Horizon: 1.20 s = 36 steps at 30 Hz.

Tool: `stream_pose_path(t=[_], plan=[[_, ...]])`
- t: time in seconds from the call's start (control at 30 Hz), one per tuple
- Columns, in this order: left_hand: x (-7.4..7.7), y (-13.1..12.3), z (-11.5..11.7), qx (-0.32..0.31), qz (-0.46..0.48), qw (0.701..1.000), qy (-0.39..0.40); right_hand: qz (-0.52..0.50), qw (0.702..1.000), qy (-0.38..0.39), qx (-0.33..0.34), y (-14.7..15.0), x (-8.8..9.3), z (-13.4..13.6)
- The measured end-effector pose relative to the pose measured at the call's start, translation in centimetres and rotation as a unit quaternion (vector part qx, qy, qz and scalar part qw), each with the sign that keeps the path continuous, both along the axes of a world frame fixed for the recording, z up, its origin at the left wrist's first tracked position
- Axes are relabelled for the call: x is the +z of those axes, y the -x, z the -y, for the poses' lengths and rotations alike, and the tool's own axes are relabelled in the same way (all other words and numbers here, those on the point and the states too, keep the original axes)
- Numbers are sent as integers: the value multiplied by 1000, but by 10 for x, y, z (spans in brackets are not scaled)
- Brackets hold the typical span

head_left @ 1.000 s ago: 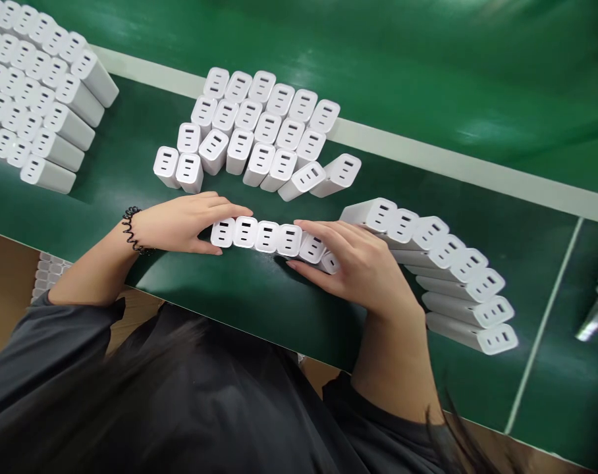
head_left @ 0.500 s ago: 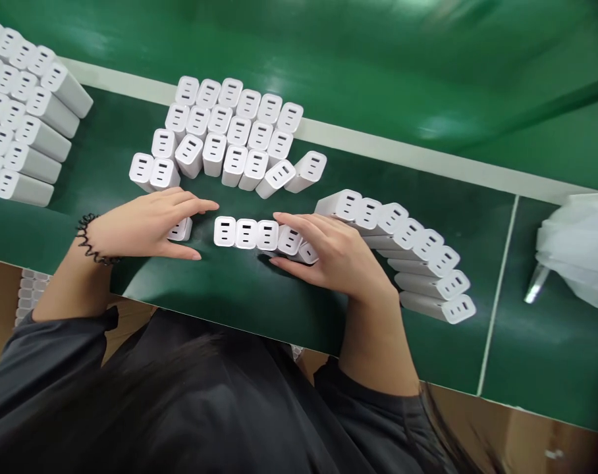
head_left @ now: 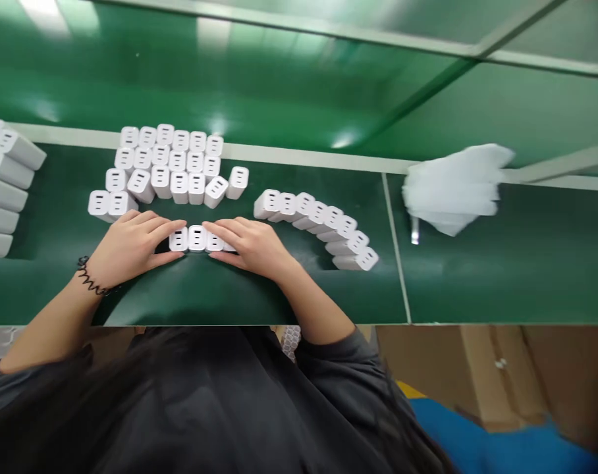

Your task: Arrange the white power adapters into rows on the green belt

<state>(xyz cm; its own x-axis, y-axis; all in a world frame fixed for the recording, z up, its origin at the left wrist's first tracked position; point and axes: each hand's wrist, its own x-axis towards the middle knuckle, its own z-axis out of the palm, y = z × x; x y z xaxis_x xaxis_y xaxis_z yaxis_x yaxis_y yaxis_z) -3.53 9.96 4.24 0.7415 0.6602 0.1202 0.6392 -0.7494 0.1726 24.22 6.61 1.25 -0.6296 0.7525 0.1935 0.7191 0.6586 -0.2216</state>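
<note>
A short row of white USB chargers (head_left: 197, 238) stands upright on the green tabletop before me, port faces up. My left hand (head_left: 135, 243) clasps the row's left end, fingertips on the far side and thumb on the near side. At the other end my right hand (head_left: 252, 245) grips in the same way, its fingers and palm covering some of the chargers. Just beyond my left hand stands a block of upright chargers (head_left: 179, 187) in uneven rows, a few of them turned askew.
A curved line of leaning chargers (head_left: 317, 216) lies to the right. More chargers (head_left: 5, 191) are stacked at the left edge. A white plastic bag (head_left: 452, 187) rests past the pale table seam (head_left: 396, 247). Cardboard boxes (head_left: 477, 375) sit below the table's front edge.
My left hand has closed in on the row's left end; before, it was apart from it. My right hand still holds the right end. The view has shifted, showing more at the right.
</note>
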Motion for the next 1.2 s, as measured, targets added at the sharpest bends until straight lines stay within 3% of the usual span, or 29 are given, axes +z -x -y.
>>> stream_pose_path(t=[0.2,0.4,0.53,0.73,0.87,1.0,1.2], plan=[[6,-11,-2,21,-43,999,4,-3,1000,-3,13,-8,-2,-6],[20,-74,10,20,-138,990,21,-31,999,-32,-31,-51,-7,9],[17,-121,12,-11,-117,993,16,-4,993,-59,-107,-82,-5,37],[2,-162,20,2,-11,999,44,25,972,-136,-187,-114,-6,76],[-16,-166,27,36,120,992,15,-50,927,-230,-292,-128,-16,97],[-37,-179,27,33,180,982,39,-104,906,-160,-379,-136,-33,100],[-54,-214,8,47,195,978,55,-113,927,-121,-336,-160,-46,71]])
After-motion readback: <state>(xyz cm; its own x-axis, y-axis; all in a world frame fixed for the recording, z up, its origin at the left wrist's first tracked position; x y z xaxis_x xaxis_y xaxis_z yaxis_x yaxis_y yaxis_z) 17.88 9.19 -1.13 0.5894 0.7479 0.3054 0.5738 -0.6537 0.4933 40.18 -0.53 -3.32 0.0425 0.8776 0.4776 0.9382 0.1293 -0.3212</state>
